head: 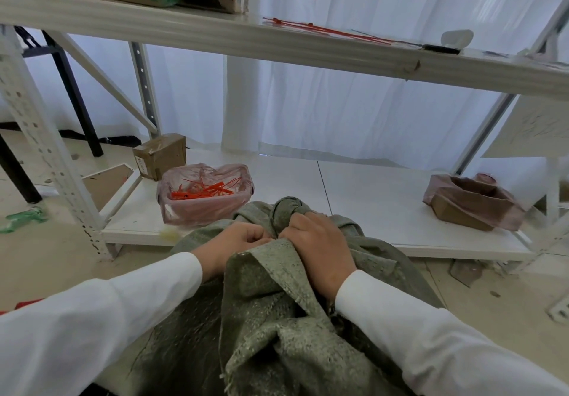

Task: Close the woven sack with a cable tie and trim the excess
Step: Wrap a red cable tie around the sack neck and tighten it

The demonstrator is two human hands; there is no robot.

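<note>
A grey-green woven sack (271, 312) fills the lower middle of the head view, leaning against the low shelf. My left hand (237, 245) and my right hand (317, 248) both grip the bunched fabric at the sack's mouth, fingers curled into it. A twisted knob of fabric (288, 211) sticks up just beyond my right hand. Long red cable ties (326, 31) lie on the upper shelf, beside a dark tool (440, 48) that I cannot identify. No cable tie shows on the sack.
A box lined with pink plastic (204, 194) holds several red tie offcuts on the low white shelf (369, 195). A small cardboard box (160, 155) stands behind it. A brown lined box (471, 201) sits at the right. White shelf uprights (46, 149) flank the space.
</note>
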